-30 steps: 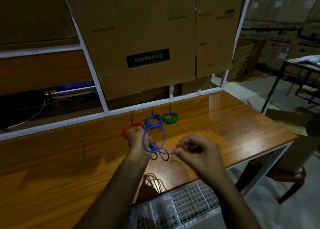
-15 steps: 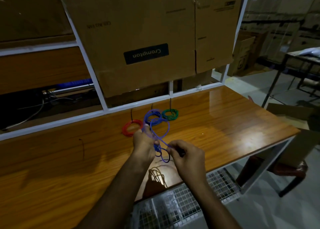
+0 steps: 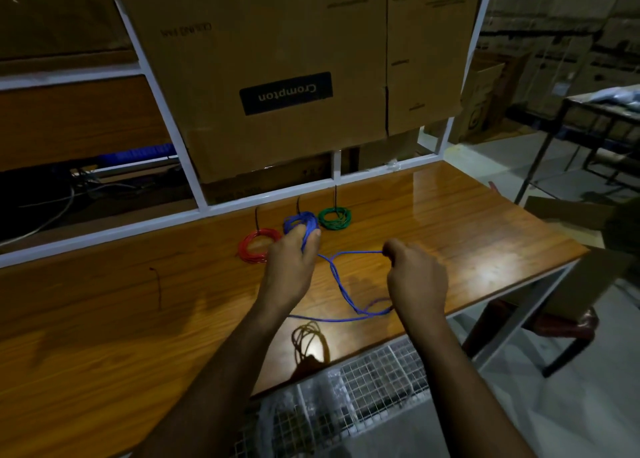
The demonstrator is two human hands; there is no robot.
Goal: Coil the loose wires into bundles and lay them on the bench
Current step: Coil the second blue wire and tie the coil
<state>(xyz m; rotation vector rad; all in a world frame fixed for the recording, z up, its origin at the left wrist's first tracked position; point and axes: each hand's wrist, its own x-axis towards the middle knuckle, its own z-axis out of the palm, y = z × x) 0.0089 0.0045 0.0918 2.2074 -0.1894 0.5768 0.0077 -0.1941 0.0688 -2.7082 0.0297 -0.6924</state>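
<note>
Writing: on my screen, one legible label, a black panel (image 3: 286, 93) on the large cardboard box (image 3: 277, 59) behind the bench, reading "Crompton" upside down. A second line of print higher on the same box is mirrored and too faint for me to read.

Count, wire bundles lying on the bench (image 3: 104, 319): three, in a short row near the white frame rail (image 3: 104, 235). Red bundle (image 3: 258, 245), one, at the left. Blue bundle (image 3: 300, 221), one, in the middle, partly covered by fingers. Green bundle (image 3: 335, 217), one, at the right. A thin dark tie end stands up at each.

Count, loose wire: one, the blue wire (image 3: 341, 286). It runs from the left hand across to the right hand, crosses itself between them, and loops down over the bench toward the front edge.

Count, hands: two, both forearms reaching in from below.

Left hand (image 3: 292, 267): back toward me, fingers curled forward, gripping several blue strands between thumb and fingers, just in front of the blue bundle.

Right hand (image 3: 417, 275): knuckles up, fist nearly closed, fingertips pinching the blue wire at its far end, well apart from the left hand.

Other: one wire mesh basket (image 3: 381, 395) below the bench's front edge; one dark reflection of coiled wire on the glossy wood.
</note>
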